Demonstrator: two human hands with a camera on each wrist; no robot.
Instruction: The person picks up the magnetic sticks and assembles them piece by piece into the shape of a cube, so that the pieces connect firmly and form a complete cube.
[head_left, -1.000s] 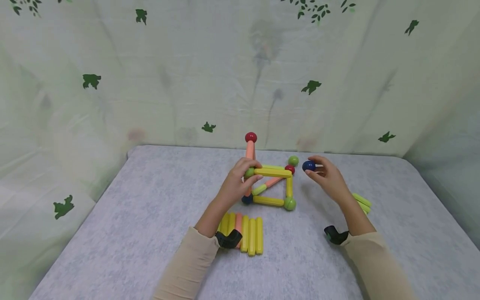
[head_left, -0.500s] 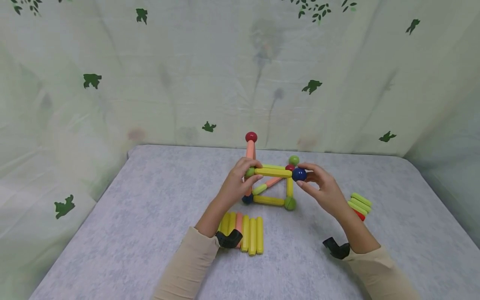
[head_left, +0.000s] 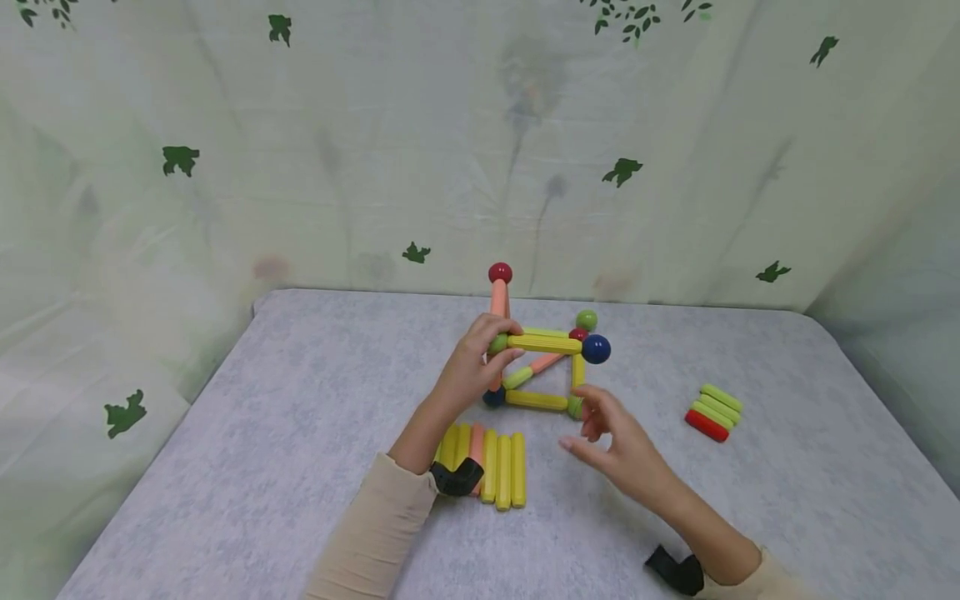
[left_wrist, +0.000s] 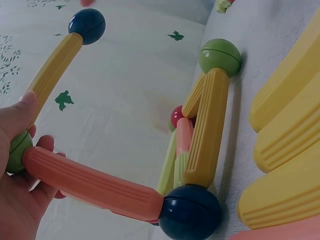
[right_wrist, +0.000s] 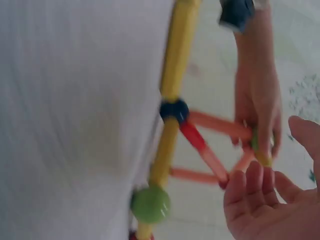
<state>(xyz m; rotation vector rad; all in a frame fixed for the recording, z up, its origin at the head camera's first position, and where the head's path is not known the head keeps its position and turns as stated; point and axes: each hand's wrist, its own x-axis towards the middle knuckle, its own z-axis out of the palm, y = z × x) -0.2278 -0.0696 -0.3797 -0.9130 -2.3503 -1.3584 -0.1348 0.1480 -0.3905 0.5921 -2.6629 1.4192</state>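
My left hand (head_left: 468,367) grips a green ball (left_wrist: 19,152) at the upper corner of a frame of sticks and balls. From that ball a yellow stick (head_left: 546,343) sticks out to the right, with a dark blue ball (head_left: 596,349) on its free end. A salmon stick (left_wrist: 95,182) runs down to a lower blue ball (left_wrist: 190,212). On the table, the frame's base has a front yellow stick (head_left: 536,401) and a green corner ball (head_left: 574,407). Beside that corner my right hand (head_left: 618,450) hovers with nothing in it, fingers loosely bent and thumb apart.
Several yellow sticks (head_left: 504,473) and a salmon one (head_left: 477,450) lie side by side near my left wrist. Several short green sticks (head_left: 720,404) and a red stick (head_left: 707,426) lie at the right. A loose-looking green ball (head_left: 587,320) is behind the frame, and a red ball (head_left: 500,272) tops it.
My right hand brought the blue ball leftward to the yellow stick's end, let go of it there, and drew back toward the front. The left hand has kept its hold.
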